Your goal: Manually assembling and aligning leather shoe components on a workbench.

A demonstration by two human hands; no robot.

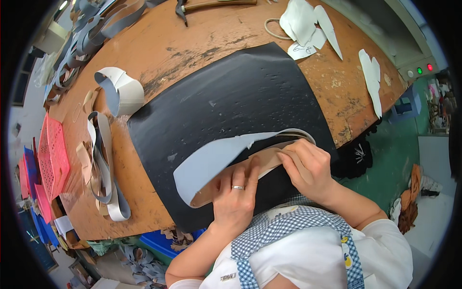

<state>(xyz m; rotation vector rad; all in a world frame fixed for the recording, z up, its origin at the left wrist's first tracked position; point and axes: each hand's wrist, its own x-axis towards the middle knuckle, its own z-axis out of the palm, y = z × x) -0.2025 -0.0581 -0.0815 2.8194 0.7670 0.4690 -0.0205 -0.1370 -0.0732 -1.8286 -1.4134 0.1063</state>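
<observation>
A looped strip (211, 161), grey-blue on one face and tan on the other, stands on a black mat (226, 91) close to my body. It looks like leather or coated cloth. My left hand (236, 197), with a ring on one finger, lies along the tan face at the near side of the loop, fingers stretched out and pressing on it. At the loop's right end, my right hand (308, 168) pinches the near edge between thumb and fingers. The fingertips partly hide the spot they grip.
Left of the mat lie a pale looped band (127, 96) and a bundle of strips (103, 164). Pink baskets (52, 154) stand beyond the left edge. A hammer (216, 5) lies at the back. White cut pieces (298, 21) lie back right, with another white piece (370, 82) near the right edge.
</observation>
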